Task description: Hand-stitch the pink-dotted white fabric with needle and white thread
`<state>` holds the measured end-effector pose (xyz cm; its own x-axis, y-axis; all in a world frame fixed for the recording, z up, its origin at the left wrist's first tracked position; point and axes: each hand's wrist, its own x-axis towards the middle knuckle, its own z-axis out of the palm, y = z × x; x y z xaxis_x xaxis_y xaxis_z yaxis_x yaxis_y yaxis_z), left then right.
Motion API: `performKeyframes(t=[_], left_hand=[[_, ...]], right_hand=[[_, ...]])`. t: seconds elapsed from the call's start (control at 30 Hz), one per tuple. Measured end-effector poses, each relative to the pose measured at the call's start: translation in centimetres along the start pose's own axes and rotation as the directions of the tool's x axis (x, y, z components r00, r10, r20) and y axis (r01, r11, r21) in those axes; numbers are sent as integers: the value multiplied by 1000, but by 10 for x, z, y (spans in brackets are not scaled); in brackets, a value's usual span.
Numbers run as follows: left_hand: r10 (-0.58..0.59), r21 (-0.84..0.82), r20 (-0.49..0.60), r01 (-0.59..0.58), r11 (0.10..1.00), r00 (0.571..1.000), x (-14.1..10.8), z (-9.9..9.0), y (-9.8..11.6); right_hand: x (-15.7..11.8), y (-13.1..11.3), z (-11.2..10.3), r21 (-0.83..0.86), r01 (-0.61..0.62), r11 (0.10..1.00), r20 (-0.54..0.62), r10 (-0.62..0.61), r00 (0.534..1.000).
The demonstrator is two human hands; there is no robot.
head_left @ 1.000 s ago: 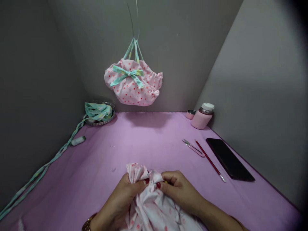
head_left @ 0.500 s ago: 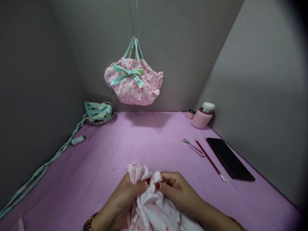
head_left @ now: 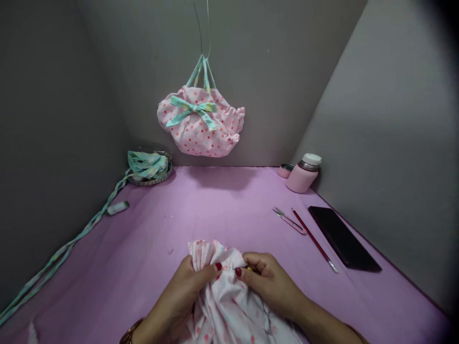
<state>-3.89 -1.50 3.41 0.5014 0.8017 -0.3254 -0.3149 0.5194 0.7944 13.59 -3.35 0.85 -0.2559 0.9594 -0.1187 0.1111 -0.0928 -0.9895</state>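
A pink-white fabric with red dots is bunched at the bottom centre, its gathered top edge standing up between my hands. My left hand pinches the gathers from the left, its red-nailed thumb on top. On the other side my right hand is closed on the same fabric, thumb and fingers pressed together. A small gold-coloured item shows between the right fingers, too little of it visible to name. Between the two thumbs runs a line of small gathers.
A dotted pouch with a green bow hangs at the back. Left are green straps in a round tray and a white tube. Right are a pink jar, small tin, thread snips, red pencil and black phone.
My thumbs have moved slightly apart, and the gathered edge between them is spread wider and flatter. Both hands still hold the fabric. The view has shifted slightly.
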Motion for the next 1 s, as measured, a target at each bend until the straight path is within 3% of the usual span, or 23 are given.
performKeyframes(t=[0.27,0.5,0.73,0.83,1.0], left_hand=[[11,43,-22,-10,999,1000,3,-3,-4],[70,243,-102,-43,969,992,9,-8,-6],[282,538,-80,-197,820,956,7,-5,-9],[308,613,-54,-212,761,950,8,-6,-12],[181,449,-126,-107,887,975,12,-9,-11]], right_hand=[[0,1,0,-55,14,998,6,-13,1000],[-1,-2,-1,-195,37,980,-19,-42,999],[-5,-1,4,-423,85,902,-39,-111,993],[-4,2,7,-495,112,861,-41,-152,988],[-3,1,7,-452,113,885,-71,-162,984]])
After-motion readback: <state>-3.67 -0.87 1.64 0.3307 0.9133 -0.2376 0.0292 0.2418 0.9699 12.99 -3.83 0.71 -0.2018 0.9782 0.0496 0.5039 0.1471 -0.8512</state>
